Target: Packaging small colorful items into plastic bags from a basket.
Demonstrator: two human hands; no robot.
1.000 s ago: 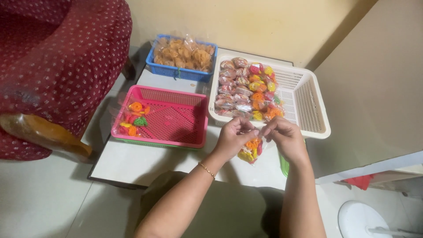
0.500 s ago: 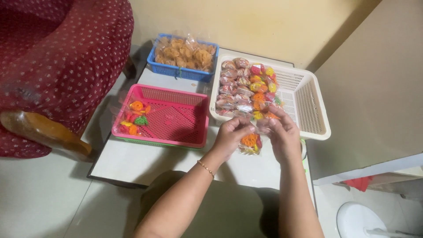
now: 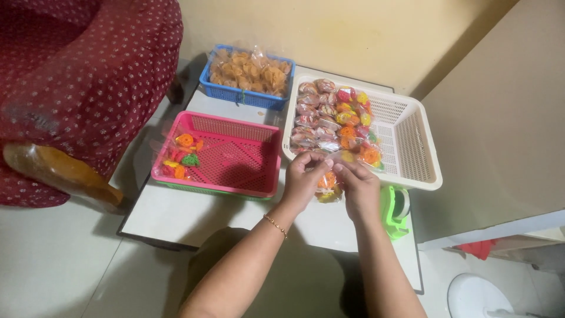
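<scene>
Single head-worn view, looking steeply down from above the person's own forearms onto a low white table [image 3: 176,215]. It faces forward toward the yellow wall [image 3: 353,35] and stands near enough that three plastic baskets fill mid-frame. No second view.

Bare tabletop [image 3: 194,215] left of the hands [image 3: 332,185]; pink basket [image 3: 235,156] and white basket [image 3: 406,141] close ahead
</scene>
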